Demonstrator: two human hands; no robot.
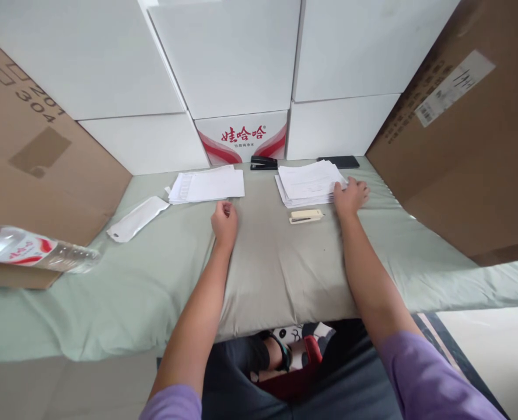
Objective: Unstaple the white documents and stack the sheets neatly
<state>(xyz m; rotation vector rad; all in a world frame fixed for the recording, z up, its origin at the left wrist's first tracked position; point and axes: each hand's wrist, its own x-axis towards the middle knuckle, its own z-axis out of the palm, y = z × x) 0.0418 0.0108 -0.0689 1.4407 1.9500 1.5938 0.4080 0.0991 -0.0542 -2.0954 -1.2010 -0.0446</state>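
The cloth (285, 274) over the table is pale green. Both paper stacks, left (209, 185) and right (309, 182), are white, as is the flat packet (137, 218) at far left. The near stapler (305, 216) is cream, the far stapler (263, 163) black. The middle box (241, 137) is white with red characters and red swooshes (its neighbours plain white). Sleeves (420, 373) are lilac.

From where I sit at the controls, the right paper stack (309, 182) is a loose, slightly fanned pile of white sheets lying flat on the grey-green cloth at about 1 o'clock, its near right corner under fingers. The cream stapler (305, 216) lies flat and closed just beside that stack, at its 6 o'clock. A second, flatter left paper stack (209, 185) lies at 11 o'clock, well apart from the first.
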